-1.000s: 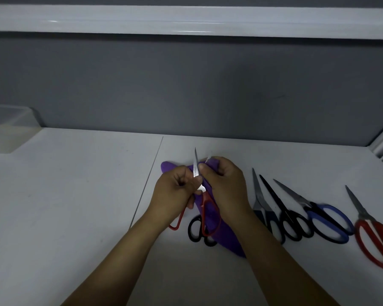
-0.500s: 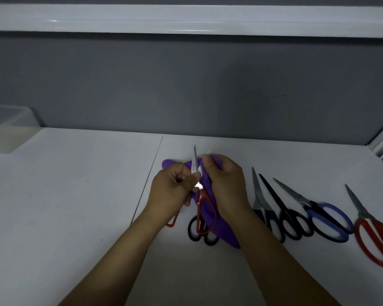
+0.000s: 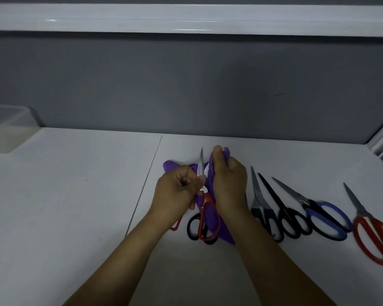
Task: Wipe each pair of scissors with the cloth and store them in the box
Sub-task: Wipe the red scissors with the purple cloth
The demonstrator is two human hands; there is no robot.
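Observation:
My left hand [image 3: 177,191] grips red-handled scissors [image 3: 205,203] near the pivot, blades pointing up and away. My right hand [image 3: 228,184] holds a purple cloth [image 3: 210,215] bunched against the right side of the blades, thumb up at the cloth's top. Below my hands, black-handled scissors [image 3: 192,228] lie on the table, partly under the cloth. The translucent box [image 3: 9,117] stands at the far left against the wall.
To the right lie several more scissors in a row: dark-handled scissors [image 3: 265,215], black scissors [image 3: 290,219], blue-handled scissors [image 3: 327,219] and red scissors [image 3: 376,235]. A grey wall backs the white table [image 3: 75,195]. A seam runs down the tabletop left of my hands.
My right hand slid the cloth upward along the blade toward the tip. The left hand with the scissors shifted slightly, handles swinging a little lower.

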